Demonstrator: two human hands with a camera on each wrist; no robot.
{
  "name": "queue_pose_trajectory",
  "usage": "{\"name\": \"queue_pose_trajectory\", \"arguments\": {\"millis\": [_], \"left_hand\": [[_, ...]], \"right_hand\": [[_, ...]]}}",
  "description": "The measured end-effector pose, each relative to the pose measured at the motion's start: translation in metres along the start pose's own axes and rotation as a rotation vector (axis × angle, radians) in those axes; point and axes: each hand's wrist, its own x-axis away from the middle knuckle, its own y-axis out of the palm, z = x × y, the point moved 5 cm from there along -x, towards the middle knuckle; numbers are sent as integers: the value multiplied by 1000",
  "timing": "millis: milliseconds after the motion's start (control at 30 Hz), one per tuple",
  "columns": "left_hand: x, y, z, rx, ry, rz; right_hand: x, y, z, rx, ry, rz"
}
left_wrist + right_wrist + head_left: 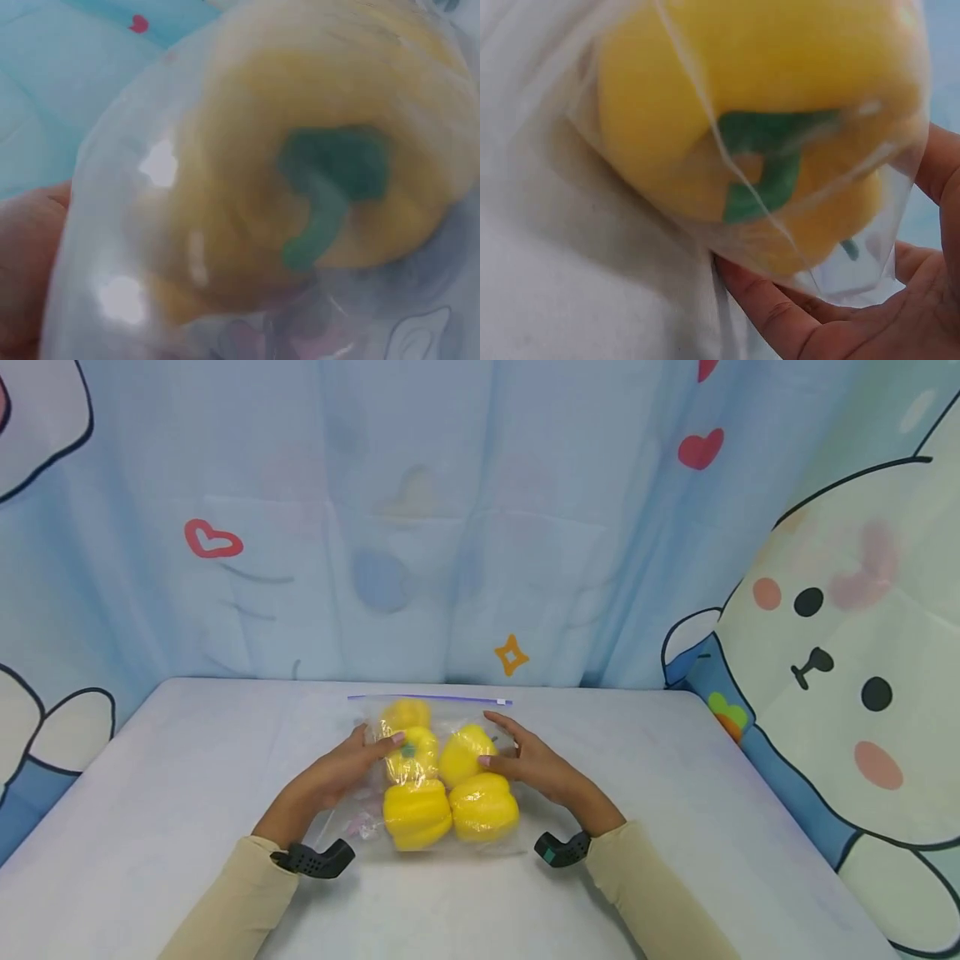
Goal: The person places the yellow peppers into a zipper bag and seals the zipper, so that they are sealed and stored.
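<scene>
A clear zip bag (363, 822) holds several yellow bell peppers (417, 816), its purple zip strip (427, 697) along the far edge. My left hand (345, 770) grips the bag's left side, thumb over a pepper. On the opposite side, my right hand (536, 764) holds the bag with its thumb against another pepper. The right wrist view shows fingers (772, 311) reaching under the plastic, near a pepper's green stem (765, 187). In the left wrist view, a blurred green stem (334, 165) shows through the bag; most of the left hand is out of that view.
A white-covered table (202, 760) lies under the bag. Behind it hangs a light blue curtain (450, 527) with hearts and cartoon figures, reaching round to the right side. Each wrist carries a black camera band (313, 860).
</scene>
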Motion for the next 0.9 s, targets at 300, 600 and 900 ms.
{"name": "queue_pose_trajectory", "arguments": {"millis": [300,600,900], "left_hand": [[0,-12,8,-171,140,135],[4,-6,16,-397,459,117],[2,-4,11,-437,442,23]], "right_hand": [[-1,-3,4,65,3,-14],[-1,-1,6,89,9,-19],[2,0,4,111,-10,-20]]}}
